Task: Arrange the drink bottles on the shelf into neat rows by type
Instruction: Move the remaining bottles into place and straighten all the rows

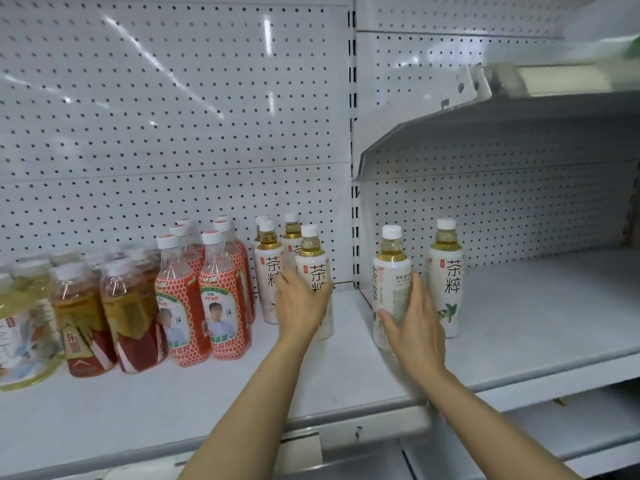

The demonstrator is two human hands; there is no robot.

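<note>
Several white-label tea bottles (269,271) stand in a cluster on the left shelf (173,393). My left hand (300,306) wraps round the front one (313,268) of that cluster. On the right shelf (536,323) my right hand (414,323) grips another white-label tea bottle (389,271). A third such bottle (446,275) stands upright just behind and to the right of it. Red honeycomb-label bottles (221,306) stand in two rows left of the cluster. Further left are amber tea bottles (79,306) and pale green bottles (24,323).
A perforated white back panel (173,116) closes the rear. A slotted upright (354,168) divides the two shelf sections. An upper grey shelf (519,133) overhangs the right section. Bare shelf surface stretches right of the two tea bottles.
</note>
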